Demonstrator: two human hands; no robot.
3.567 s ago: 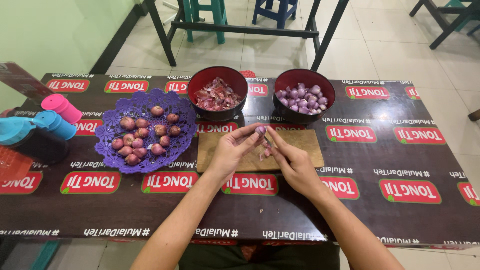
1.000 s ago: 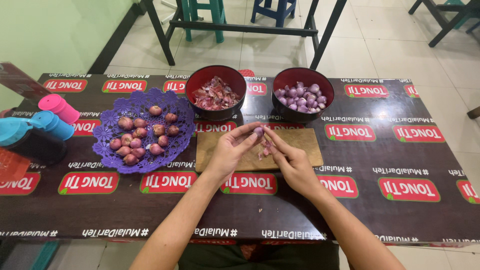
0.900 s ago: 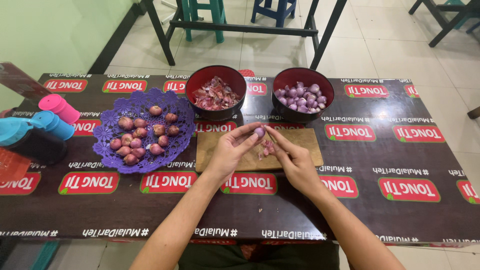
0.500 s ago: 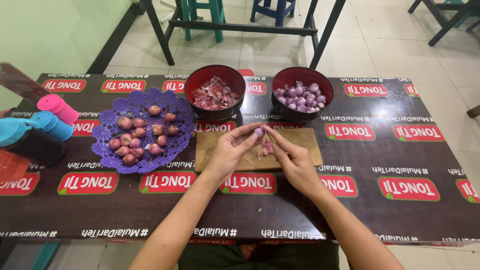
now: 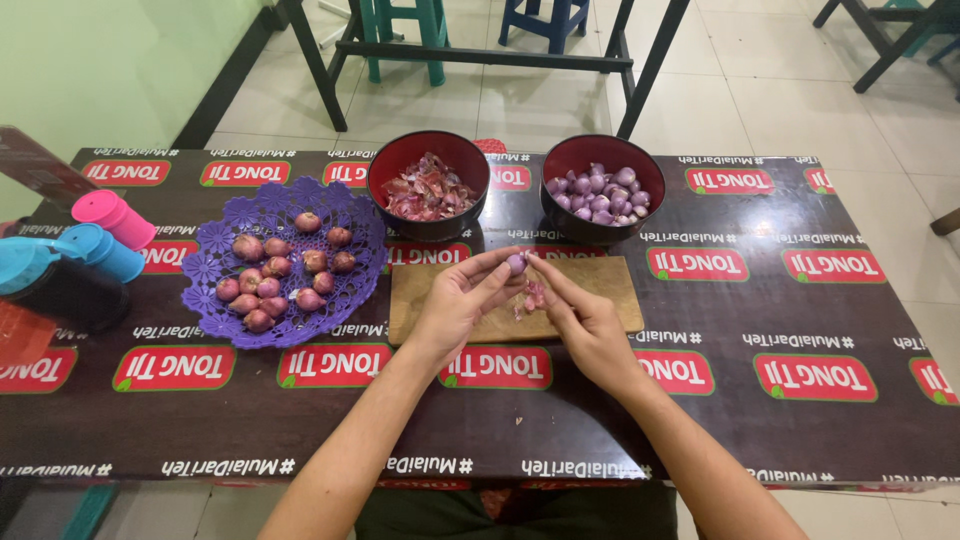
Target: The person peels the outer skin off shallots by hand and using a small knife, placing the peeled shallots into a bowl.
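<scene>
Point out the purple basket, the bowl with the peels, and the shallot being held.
purple basket (image 5: 215,322), head view, bare lacy rim at lower left.
bowl of peels (image 5: 385,165), head view, red inner wall at left.
held shallot (image 5: 516,263), head view, its pale peeled top between the fingertips.

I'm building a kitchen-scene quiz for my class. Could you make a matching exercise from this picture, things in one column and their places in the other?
Things:
1. unpeeled shallots
2. peeled shallots
3. shallot skins
4. single shallot

Places:
A. in the left red bowl
B. between the fingertips of left hand and right hand
C. on the purple lace tray
D. in the right red bowl

Pairs: 1-C, 2-D, 3-A, 4-B
</scene>
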